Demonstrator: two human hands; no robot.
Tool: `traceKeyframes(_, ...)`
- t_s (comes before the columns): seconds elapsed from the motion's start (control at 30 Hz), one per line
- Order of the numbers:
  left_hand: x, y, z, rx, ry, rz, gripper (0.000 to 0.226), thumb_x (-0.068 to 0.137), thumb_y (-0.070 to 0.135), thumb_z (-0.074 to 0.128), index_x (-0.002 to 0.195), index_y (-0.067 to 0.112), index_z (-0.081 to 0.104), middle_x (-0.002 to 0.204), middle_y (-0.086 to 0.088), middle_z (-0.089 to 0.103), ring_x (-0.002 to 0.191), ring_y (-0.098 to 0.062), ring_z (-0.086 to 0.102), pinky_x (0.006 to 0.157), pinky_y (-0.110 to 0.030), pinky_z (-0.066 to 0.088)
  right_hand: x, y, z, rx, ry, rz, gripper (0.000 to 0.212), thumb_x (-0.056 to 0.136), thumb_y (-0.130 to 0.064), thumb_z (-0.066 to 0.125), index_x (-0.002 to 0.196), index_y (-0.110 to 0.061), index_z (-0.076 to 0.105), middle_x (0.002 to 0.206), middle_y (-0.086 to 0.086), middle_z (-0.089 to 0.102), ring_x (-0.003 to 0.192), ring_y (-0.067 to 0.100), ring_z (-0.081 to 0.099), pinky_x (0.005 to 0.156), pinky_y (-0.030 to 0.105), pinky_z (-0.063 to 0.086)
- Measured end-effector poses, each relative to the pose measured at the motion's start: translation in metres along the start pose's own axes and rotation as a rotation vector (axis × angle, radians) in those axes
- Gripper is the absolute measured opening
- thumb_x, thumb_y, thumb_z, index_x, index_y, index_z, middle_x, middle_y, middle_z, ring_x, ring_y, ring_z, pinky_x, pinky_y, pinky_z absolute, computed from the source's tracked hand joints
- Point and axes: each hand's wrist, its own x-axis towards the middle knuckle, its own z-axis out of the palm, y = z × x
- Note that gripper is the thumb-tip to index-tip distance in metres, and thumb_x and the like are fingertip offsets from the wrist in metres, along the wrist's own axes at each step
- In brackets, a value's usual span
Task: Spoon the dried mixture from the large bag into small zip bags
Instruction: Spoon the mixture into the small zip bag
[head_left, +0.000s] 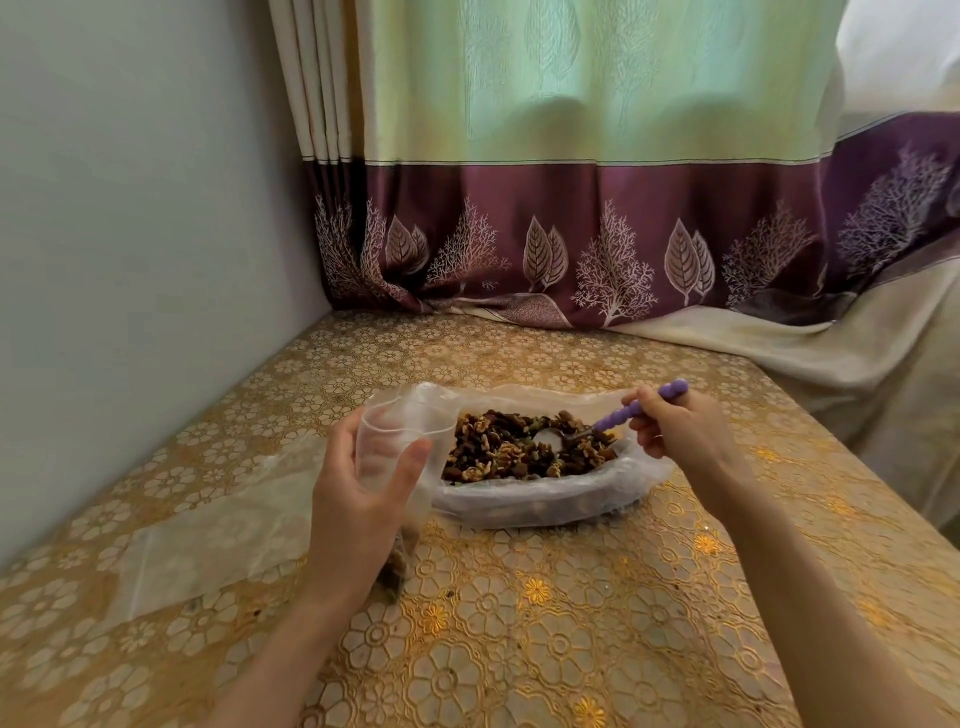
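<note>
Gold, flower-patterned cloth covers the table (571, 623), which sits in a corner with a plain wall on the left and a green-and-purple curtain (571, 156) behind.

At the table's middle, the left hand (358, 493) grips one small zip bag (400, 431), fingers curled behind it and thumb across its front, holding the mouth open and upright. A little mix shows in the bag's bottom below the palm, though the hand hides most of it.

The right hand (675, 426) pinches the purple handle of one spoon (613, 418); its metal bowl lies tilted down in the mix (519, 452).

That mix fills the one large bag (545, 499), which lies open on the table between the hands, touching the small bag's right side.

Left of the left hand, flat clear bags (223, 525) lie overlapped on the cloth; probably two or three, but their edges blur together.

Bare cloth runs wide in front of the hands and behind the large bag up to the curtain. The table's right edge falls away just beyond the right forearm, where a pale cloth (831, 353) hangs.
</note>
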Motion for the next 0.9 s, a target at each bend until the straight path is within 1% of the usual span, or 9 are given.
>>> traceKeyframes(0.1, 0.000, -0.001, 0.000, 0.001, -0.010, 0.008, 0.059, 0.074, 0.049, 0.065, 0.125, 0.026, 0.048, 0.109, 0.010, 0.062, 0.092, -0.001, 0.063, 0.071, -0.034, 0.058, -0.002, 0.002, 0.005, 0.057, -0.025, 0.056, 0.029, 0.099, -0.010, 0.042, 0.080, 0.001, 0.061, 0.072, 0.012, 0.072, 0.055, 0.013, 0.046, 0.048, 0.022, 0.037)
traceKeyframes(0.23, 0.000, -0.003, 0.000, 0.002, -0.022, 0.008, 0.061, 0.074, 0.054, 0.066, 0.125, 0.028, 0.047, 0.110, 0.009, 0.062, 0.090, 0.000, 0.063, 0.068, -0.027, 0.058, -0.003, 0.006, 0.008, 0.125, 0.025, 0.097, 0.031, 0.099, -0.010, 0.042, 0.075, 0.000, 0.058, 0.069, 0.015, 0.072, 0.055, 0.016, 0.048, 0.050, 0.024, 0.038)
traceKeyframes(0.43, 0.001, -0.004, 0.001, 0.017, -0.101, -0.020, 0.080, 0.060, 0.073, 0.064, 0.126, 0.036, 0.040, 0.120, 0.008, 0.057, 0.104, -0.016, 0.060, 0.079, -0.048, 0.055, -0.003, 0.006, 0.003, 0.239, 0.094, 0.140, 0.033, 0.099, -0.011, 0.041, 0.071, -0.004, 0.056, 0.064, 0.013, 0.071, 0.050, 0.013, 0.049, 0.047, 0.021, 0.038)
traceKeyframes(0.5, 0.001, -0.006, 0.002, 0.035, -0.122, -0.022, 0.081, 0.057, 0.076, 0.063, 0.124, 0.038, 0.040, 0.119, 0.009, 0.056, 0.104, -0.014, 0.060, 0.080, -0.047, 0.055, -0.003, 0.005, 0.002, 0.270, 0.096, 0.155, 0.033, 0.100, -0.011, 0.040, 0.071, -0.003, 0.056, 0.068, 0.017, 0.071, 0.052, 0.015, 0.049, 0.048, 0.022, 0.038)
traceKeyframes(0.6, 0.000, -0.007, 0.003, 0.065, -0.129, -0.028, 0.077, 0.055, 0.078, 0.061, 0.120, 0.045, 0.038, 0.114, 0.015, 0.056, 0.100, -0.007, 0.059, 0.080, -0.041, 0.056, -0.004, 0.004, 0.003, 0.287, 0.101, 0.173, 0.033, 0.100, -0.011, 0.041, 0.071, -0.002, 0.056, 0.077, 0.024, 0.070, 0.050, 0.013, 0.049, 0.043, 0.018, 0.037)
traceKeyframes(0.7, 0.000, -0.006, 0.004, 0.090, -0.140, -0.039, 0.082, 0.060, 0.077, 0.059, 0.127, 0.035, 0.039, 0.120, 0.009, 0.056, 0.107, -0.012, 0.057, 0.086, -0.045, 0.053, -0.005, 0.003, 0.003, 0.293, 0.106, 0.176, 0.033, 0.099, -0.011, 0.042, 0.071, -0.003, 0.056, 0.077, 0.023, 0.069, 0.051, 0.014, 0.050, 0.042, 0.018, 0.038)
traceKeyframes(0.77, 0.000, -0.006, 0.004, 0.095, -0.151, -0.044, 0.085, 0.063, 0.071, 0.060, 0.132, 0.025, 0.040, 0.124, 0.002, 0.055, 0.113, -0.020, 0.055, 0.089, -0.049, 0.050, -0.006, 0.002, 0.005, 0.313, 0.120, 0.165, 0.032, 0.098, -0.011, 0.044, 0.071, -0.002, 0.056, 0.068, 0.016, 0.070, 0.052, 0.014, 0.049, 0.041, 0.017, 0.039)
traceKeyframes(0.83, 0.000, -0.006, 0.004, 0.091, -0.156, -0.048, 0.083, 0.064, 0.065, 0.061, 0.132, 0.021, 0.042, 0.118, 0.004, 0.058, 0.111, -0.021, 0.057, 0.090, -0.050, 0.050, -0.007, -0.003, 0.007, 0.330, 0.144, 0.135, 0.030, 0.098, -0.012, 0.046, 0.072, -0.003, 0.057, 0.054, 0.005, 0.065, 0.051, 0.012, 0.049, 0.041, 0.016, 0.041)
traceKeyframes(0.9, 0.000, -0.006, 0.004, 0.087, -0.156, -0.060, 0.080, 0.065, 0.063, 0.063, 0.130, 0.021, 0.044, 0.119, 0.004, 0.058, 0.112, -0.023, 0.057, 0.090, -0.051, 0.049, -0.009, -0.011, 0.010, 0.337, 0.150, 0.083, 0.030, 0.098, -0.014, 0.047, 0.071, -0.004, 0.058, 0.054, 0.004, 0.062, 0.051, 0.010, 0.050, 0.043, 0.016, 0.041)
